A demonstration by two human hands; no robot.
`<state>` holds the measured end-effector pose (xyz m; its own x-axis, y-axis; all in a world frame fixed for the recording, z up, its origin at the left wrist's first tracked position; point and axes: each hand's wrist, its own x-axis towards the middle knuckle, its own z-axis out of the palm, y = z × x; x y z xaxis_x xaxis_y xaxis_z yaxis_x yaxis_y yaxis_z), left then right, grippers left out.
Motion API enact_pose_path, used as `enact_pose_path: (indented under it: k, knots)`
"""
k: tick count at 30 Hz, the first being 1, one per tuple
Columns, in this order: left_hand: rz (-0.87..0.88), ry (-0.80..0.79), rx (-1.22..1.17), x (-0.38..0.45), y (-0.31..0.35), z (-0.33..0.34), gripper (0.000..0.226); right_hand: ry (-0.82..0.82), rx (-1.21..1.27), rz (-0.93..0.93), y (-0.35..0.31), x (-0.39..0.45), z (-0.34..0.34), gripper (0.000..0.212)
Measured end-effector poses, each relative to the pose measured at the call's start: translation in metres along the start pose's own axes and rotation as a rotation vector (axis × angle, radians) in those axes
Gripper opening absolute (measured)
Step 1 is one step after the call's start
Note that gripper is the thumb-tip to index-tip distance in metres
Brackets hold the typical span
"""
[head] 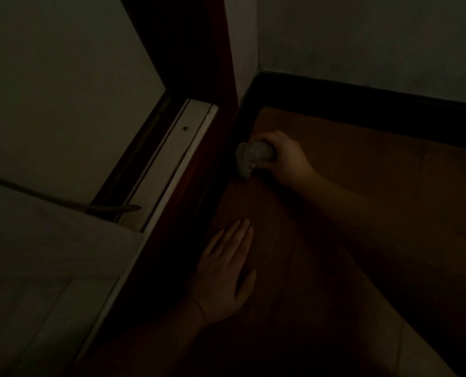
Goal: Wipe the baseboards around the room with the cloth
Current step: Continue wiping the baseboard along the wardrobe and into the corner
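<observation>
Dim, low light throughout — colours muted. Brown wooden floor fills the right and centre of the view; dark wooden baseboard runs along the foot of the pale wall at the far side and meets a second dark strip in the corner beside the dark reddish door frame.

Right hand reaches in from the right, fingers curled round a bunched grey textured cloth. Cloth sits low near the corner, at the left-hand dark strip just beyond the door frame; whether it actually touches the strip cannot be told in this light.

Left hand lies flat on the floor nearer the camera, palm down, fingers straight and slightly spread, holding nothing — just beside the dark frame edge.

Left of the frame: a pale sliding-door track with a small dark hole, and a dark cord or hose ending near it.
</observation>
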<state>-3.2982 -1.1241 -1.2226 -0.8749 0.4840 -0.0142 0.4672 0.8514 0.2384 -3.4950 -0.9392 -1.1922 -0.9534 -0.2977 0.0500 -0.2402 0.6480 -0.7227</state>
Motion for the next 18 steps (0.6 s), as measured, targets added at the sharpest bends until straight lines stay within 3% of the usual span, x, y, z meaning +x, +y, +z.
enact_pose_path:
  k: [3,8,10,14,18]
  knots:
    - [-0.002,0.004,-0.004,0.000,0.001,-0.001,0.069,-0.032,-0.008,-0.001,0.006,0.008,-0.003,0.055]
    - [0.005,-0.001,0.001,-0.001,0.001,-0.001,0.069,0.161,0.097,0.184,0.012,0.033,-0.016,0.058]
    - [0.001,-0.001,0.009,0.000,0.001,-0.002,0.069,0.188,0.059,0.208,0.014,0.038,-0.016,0.057]
    - [0.004,0.011,0.015,0.000,0.001,-0.001,0.069,0.395,0.045,0.336,0.014,0.050,-0.015,0.051]
    - [0.008,0.015,0.023,0.001,0.000,0.001,0.071,0.446,0.027,0.383,0.008,0.060,-0.009,0.049]
